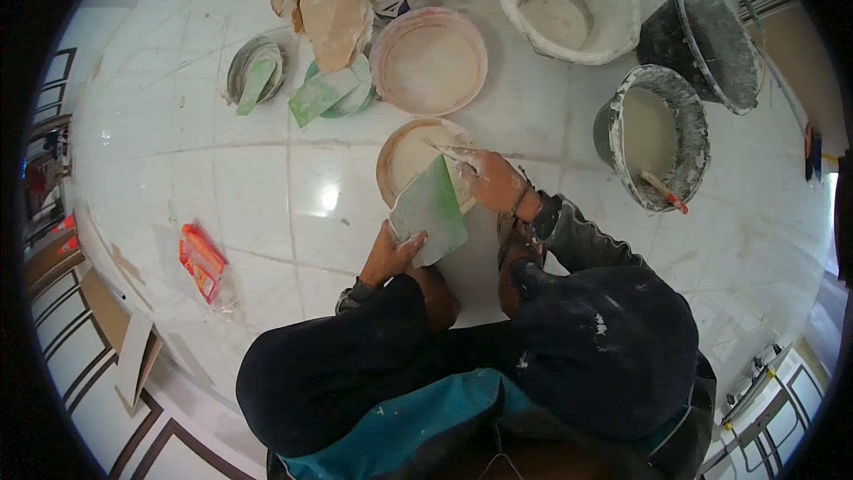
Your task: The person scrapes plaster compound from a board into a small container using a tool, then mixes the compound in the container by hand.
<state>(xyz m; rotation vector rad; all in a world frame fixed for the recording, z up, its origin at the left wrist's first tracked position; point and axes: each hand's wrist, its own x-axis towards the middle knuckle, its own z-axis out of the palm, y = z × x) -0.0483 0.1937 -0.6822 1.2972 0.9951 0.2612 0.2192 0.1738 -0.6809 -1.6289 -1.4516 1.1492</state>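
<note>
The left hand (388,255) is gripping a green sheet (430,213), the right hand (494,180) is pinching a thin tool (441,148), and slippery fingers could drop either into the bowl (385,169).

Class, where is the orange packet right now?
In the head view, the orange packet lies on the tiled floor, to the left of the person's left hand.
</note>
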